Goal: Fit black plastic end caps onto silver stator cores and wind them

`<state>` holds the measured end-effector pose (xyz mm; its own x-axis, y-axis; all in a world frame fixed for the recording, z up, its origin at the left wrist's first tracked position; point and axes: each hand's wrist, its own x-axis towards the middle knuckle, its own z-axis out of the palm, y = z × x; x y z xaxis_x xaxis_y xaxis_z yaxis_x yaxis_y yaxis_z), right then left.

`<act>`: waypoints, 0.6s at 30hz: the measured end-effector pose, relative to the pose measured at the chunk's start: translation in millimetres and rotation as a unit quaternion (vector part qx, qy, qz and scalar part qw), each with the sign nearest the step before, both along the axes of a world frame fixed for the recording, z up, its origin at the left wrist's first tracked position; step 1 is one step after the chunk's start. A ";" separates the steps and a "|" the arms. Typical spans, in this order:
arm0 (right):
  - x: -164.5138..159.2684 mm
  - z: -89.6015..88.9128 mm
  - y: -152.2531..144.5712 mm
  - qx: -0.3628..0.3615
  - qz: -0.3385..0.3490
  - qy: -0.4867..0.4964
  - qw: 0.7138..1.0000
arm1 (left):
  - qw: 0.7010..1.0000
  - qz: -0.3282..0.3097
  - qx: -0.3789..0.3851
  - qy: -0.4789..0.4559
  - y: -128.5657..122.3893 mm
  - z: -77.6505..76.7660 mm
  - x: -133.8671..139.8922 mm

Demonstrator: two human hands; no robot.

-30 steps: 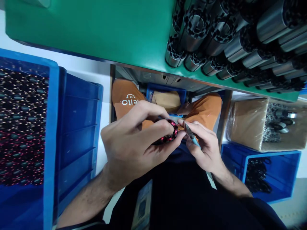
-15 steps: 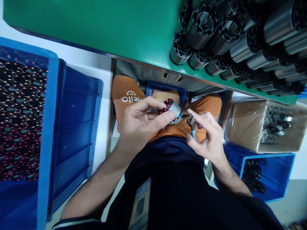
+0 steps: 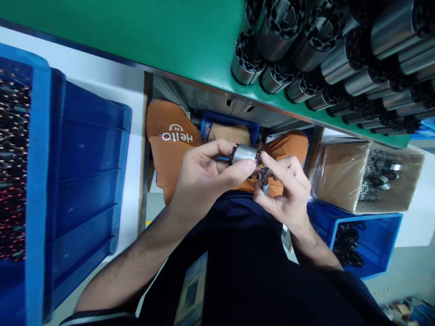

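Note:
In the head view, my left hand [image 3: 207, 174] is closed around a motor stator [image 3: 245, 153], with thumb and fingers on its silver metal sleeve. Black end pieces and bits of red winding wire show at both ends of the stator, which lies nearly level. My right hand [image 3: 287, 188] is curled around small cutting pliers [image 3: 263, 177] with a dark metal head and a blue handle. Its index fingertip reaches the stator's right end. Whether the jaws of the pliers touch the stator, I cannot tell.
Several silver stators [image 3: 278, 79] stand on the green tabletop [image 3: 152, 40] ahead. Blue crates [image 3: 84, 167] stand at the left, the outer one holding wound stators. To the right are a cardboard box [image 3: 340, 176] of metal parts and a blue bin [image 3: 380, 249] with black parts.
My left hand has turned the stator from tilted to nearly level, its sleeve now facing me. My right hand has come closer, bringing its index fingertip to the stator's end. The view has shifted slightly.

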<state>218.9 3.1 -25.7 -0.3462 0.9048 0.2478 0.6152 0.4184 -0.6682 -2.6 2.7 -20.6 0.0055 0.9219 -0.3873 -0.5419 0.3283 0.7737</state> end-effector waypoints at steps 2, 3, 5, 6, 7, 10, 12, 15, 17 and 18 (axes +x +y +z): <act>1.6 -1.1 -0.4 -0.006 -0.006 -0.005 1.000 | 1.000 -0.005 -0.009 0.003 -0.2 -0.4 0.9; 2.5 -1.8 -0.6 -0.008 -0.006 -0.006 1.000 | 1.000 -0.007 -0.013 0.002 -0.1 -0.9 1.2; 4.5 -3.4 -0.8 -0.012 -0.002 -0.005 1.000 | 1.000 -0.007 -0.016 -0.002 0.5 -1.8 1.8; 5.6 -4.2 -0.8 -0.015 -0.001 -0.005 1.000 | 1.000 -0.006 -0.016 -0.005 0.8 -2.1 1.9; 6.6 -4.9 -0.9 -0.019 0.000 -0.006 1.000 | 1.000 -0.006 -0.018 -0.007 1.0 -2.2 1.9; 9.8 -6.8 -0.9 -0.032 0.005 0.000 0.999 | 1.000 -0.009 -0.020 -0.016 1.4 -1.3 0.7; 12.0 -7.5 -0.8 -0.038 0.012 0.015 0.999 | 1.000 -0.007 -0.021 -0.019 1.3 -0.9 0.1; 14.4 -8.4 1.0 -0.062 0.027 0.042 0.997 | 1.000 0.006 -0.019 -0.012 1.7 -4.6 3.2; 15.3 -10.9 4.1 -0.101 0.037 0.054 0.993 | 0.999 0.030 -0.017 0.002 2.3 -11.2 8.1; 15.8 -13.5 6.2 -0.129 0.039 0.058 0.989 | 0.999 0.045 -0.018 0.008 2.5 -15.3 10.3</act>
